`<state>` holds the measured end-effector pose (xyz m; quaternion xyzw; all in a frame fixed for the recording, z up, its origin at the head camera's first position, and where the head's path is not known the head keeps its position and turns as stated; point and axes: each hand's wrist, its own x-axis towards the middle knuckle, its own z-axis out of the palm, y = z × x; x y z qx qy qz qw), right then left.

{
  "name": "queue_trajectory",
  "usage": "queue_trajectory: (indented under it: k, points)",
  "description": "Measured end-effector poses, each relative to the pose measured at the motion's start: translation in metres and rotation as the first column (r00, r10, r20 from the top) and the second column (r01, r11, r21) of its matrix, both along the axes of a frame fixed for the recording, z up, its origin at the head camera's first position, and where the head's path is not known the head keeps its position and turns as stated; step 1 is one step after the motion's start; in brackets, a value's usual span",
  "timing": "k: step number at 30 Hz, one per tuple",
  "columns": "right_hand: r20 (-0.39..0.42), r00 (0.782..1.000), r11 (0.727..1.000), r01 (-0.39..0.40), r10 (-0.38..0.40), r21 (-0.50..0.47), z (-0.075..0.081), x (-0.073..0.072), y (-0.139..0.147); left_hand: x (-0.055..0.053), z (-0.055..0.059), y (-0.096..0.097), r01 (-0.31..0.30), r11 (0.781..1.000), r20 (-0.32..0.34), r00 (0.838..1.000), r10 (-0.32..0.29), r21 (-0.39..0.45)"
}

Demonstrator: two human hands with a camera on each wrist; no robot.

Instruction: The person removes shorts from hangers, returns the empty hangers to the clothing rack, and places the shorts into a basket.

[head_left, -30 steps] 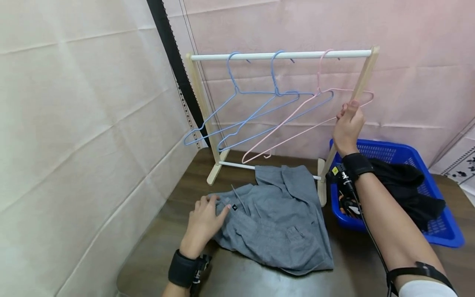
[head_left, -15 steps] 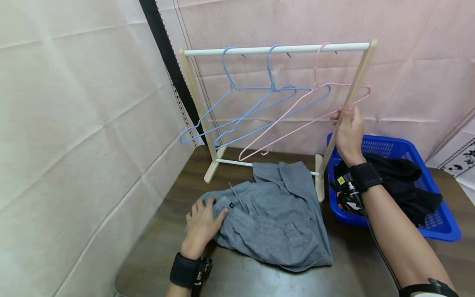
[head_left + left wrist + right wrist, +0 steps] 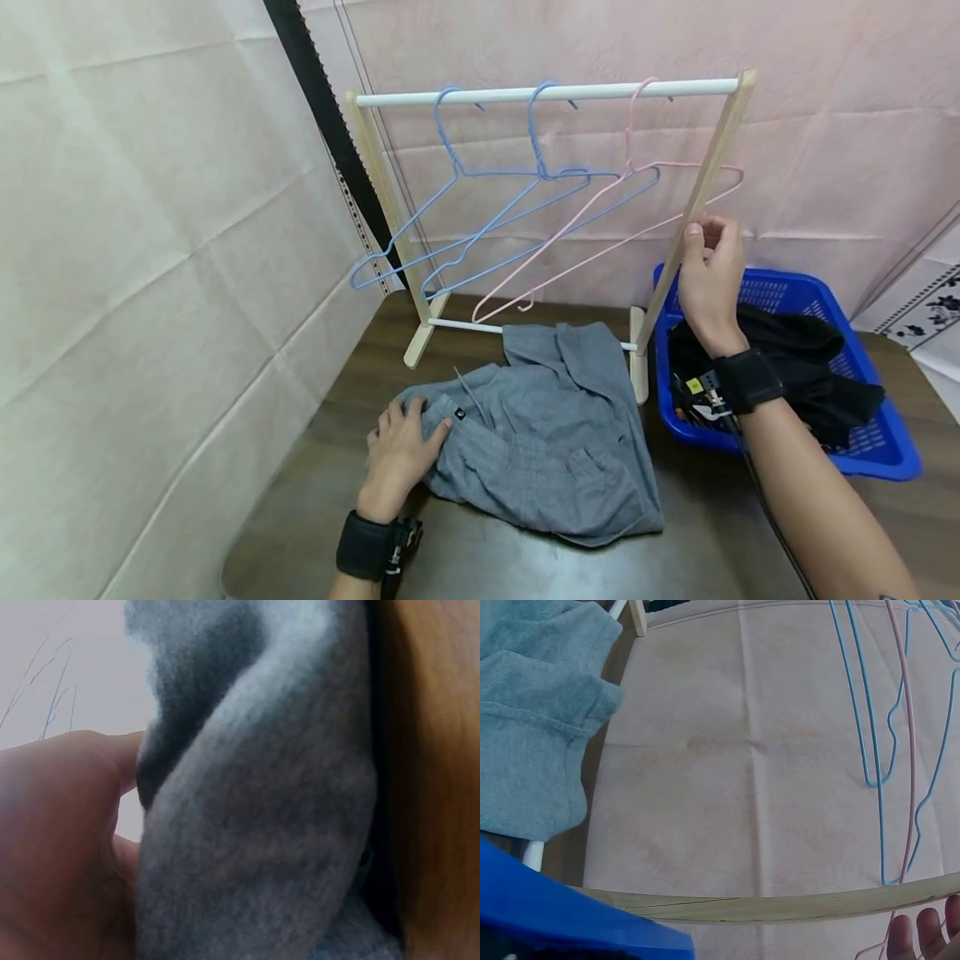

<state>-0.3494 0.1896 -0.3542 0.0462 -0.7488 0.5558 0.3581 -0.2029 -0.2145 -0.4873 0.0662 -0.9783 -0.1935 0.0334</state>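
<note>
Grey drawstring pants lie in a bunched heap on the table, one part reaching over the rack's lower white bar. My left hand rests on their left end, thumb and fingers spread; the left wrist view has the grey cloth right beside the hand. At the wooden clothes rack, my right hand is by the right post, fingers loosely bent and fingertips right at the wood. The right wrist view catches only the fingertips, close to the post.
Two blue hangers and a pink hanger hang from the white top rail. A blue plastic basket with black clothing stands to the right of the rack. Pale cloth walls enclose the table.
My right hand has loosened its grip on the rack's right post and now sits just right of it. The left hand stays on the pants. The whole view has shifted slightly.
</note>
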Motion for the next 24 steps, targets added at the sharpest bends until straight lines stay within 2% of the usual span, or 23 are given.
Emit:
queue_trajectory:
  k: [7,11,15,18,21,24]
  points:
    - [0.022,0.999,0.997,0.039,-0.041,0.059,-0.014,0.02,-0.004,0.001,-0.005,-0.002,0.003,1.0,0.028,1.0,-0.004,0.022]
    - [0.017,1.0,0.991,0.012,-0.015,0.132,-0.025,0.034,-0.015,0.002,-0.008,-0.002,-0.007,1.0,0.045,0.999,0.005,0.028]
    - [0.03,0.998,0.971,-0.06,0.055,0.23,-0.036,0.049,-0.029,0.003,-0.012,-0.002,-0.011,0.999,0.066,0.998,0.009,0.036]
    - [0.085,0.99,0.953,-0.133,0.114,0.271,-0.042,0.063,-0.039,0.001,-0.015,-0.002,-0.008,0.999,0.065,0.998,0.005,0.049]
    - [0.18,0.97,0.935,-0.212,0.165,0.286,-0.05,0.082,-0.048,0.0,-0.017,-0.002,0.0,0.998,0.066,0.998,-0.004,0.056]
    - [0.273,0.94,0.911,-0.284,0.203,0.299,-0.06,0.1,-0.056,0.0,-0.02,-0.002,0.001,0.999,0.069,0.998,-0.004,0.05]
